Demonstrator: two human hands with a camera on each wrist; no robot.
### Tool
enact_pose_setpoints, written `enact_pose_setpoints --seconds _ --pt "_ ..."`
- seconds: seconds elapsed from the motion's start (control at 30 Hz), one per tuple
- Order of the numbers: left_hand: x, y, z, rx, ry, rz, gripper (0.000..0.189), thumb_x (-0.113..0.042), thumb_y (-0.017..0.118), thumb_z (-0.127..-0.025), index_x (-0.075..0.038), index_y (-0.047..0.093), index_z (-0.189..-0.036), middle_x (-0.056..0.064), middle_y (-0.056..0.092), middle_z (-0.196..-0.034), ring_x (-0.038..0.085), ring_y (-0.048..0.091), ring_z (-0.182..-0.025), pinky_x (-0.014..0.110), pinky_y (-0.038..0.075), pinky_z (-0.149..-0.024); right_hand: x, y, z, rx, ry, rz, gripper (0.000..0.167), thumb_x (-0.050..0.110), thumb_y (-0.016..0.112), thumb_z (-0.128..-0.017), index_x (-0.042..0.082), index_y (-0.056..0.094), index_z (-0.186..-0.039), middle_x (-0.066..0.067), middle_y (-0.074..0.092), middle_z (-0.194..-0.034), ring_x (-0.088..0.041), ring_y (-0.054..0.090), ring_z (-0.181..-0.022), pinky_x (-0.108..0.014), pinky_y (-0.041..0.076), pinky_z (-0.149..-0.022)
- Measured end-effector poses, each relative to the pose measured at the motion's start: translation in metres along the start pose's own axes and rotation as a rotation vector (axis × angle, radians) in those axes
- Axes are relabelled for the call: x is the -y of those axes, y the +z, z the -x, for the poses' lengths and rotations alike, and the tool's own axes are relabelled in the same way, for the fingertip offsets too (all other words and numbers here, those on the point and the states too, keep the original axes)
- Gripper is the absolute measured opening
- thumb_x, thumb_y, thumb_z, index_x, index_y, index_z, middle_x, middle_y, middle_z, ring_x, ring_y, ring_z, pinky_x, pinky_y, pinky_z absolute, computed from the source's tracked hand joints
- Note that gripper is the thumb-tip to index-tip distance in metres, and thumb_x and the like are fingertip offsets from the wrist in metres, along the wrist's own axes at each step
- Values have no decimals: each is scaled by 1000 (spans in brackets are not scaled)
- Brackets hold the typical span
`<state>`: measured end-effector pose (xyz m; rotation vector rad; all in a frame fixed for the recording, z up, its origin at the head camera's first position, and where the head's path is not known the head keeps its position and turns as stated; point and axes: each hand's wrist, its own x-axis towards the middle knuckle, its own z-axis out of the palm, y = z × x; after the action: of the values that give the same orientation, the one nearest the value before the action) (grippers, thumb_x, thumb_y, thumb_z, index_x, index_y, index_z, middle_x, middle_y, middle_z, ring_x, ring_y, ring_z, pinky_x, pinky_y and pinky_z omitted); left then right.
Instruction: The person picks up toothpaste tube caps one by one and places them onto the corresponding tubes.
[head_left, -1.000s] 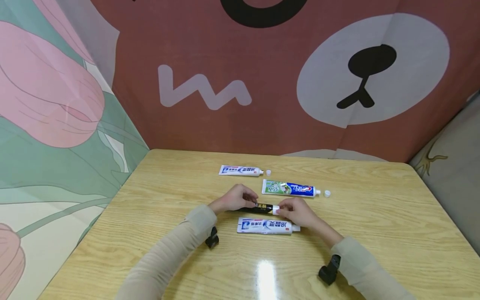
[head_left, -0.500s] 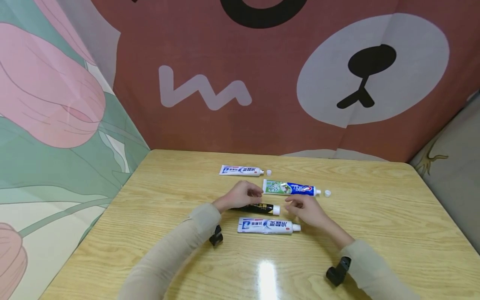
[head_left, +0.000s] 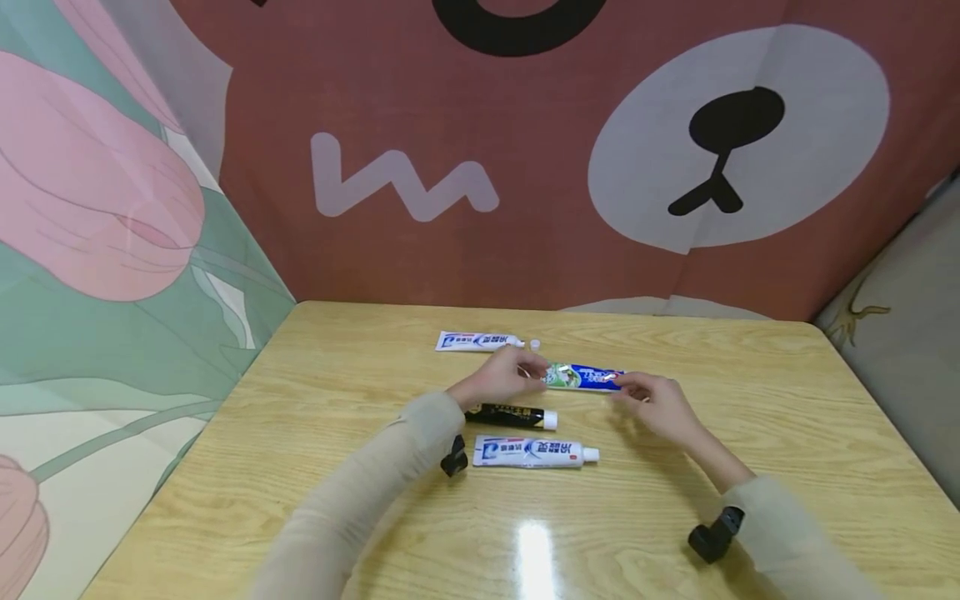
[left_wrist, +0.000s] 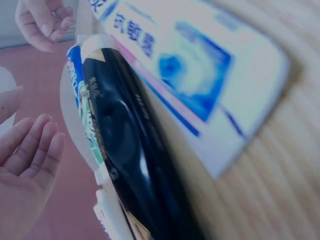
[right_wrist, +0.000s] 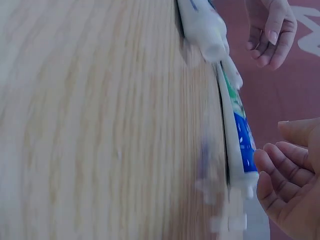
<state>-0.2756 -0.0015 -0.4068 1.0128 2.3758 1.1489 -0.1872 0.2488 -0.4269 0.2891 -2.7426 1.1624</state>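
Observation:
Over the left end of a green-and-blue toothpaste tube [head_left: 581,377] hovers my left hand [head_left: 504,377], its fingers loosely bent. My right hand [head_left: 663,408] is at the tube's nozzle end, which it hides in the head view. The right wrist view shows that hand's relaxed fingers [right_wrist: 285,172] beside the tube, gripping nothing; whether they touch it I cannot tell. A small white cap [right_wrist: 236,223] lies just past the nozzle. Nearer me is a black toothpaste tube [head_left: 513,416] with its white cap on, its left end partly behind my left wrist.
A capped white-and-blue toothpaste tube [head_left: 528,452] lies in front of the black one. Farther back lies a similar white tube [head_left: 472,342], with its loose cap [head_left: 535,344] beside the nozzle. All lie on a wood-grain table [head_left: 360,358] against a printed cloth backdrop [head_left: 405,258].
My right hand has let go of the black tube's cap end. Both hands have moved away from me and rightward, from the black tube to the green-and-blue tube.

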Motion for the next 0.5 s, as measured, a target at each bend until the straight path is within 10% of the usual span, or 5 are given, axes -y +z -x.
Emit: enact_pose_setpoints --seconds 0.5 --pt "-14 13 -36 29 -54 54 48 -15 69 -82 1 54 -124 12 60 -114 17 55 -101 19 46 -79 -19 -27 1 -72 44 111 30 10 66 -83 -7 61 -107 -18 64 -91 -32 61 -80 -36 48 -62"
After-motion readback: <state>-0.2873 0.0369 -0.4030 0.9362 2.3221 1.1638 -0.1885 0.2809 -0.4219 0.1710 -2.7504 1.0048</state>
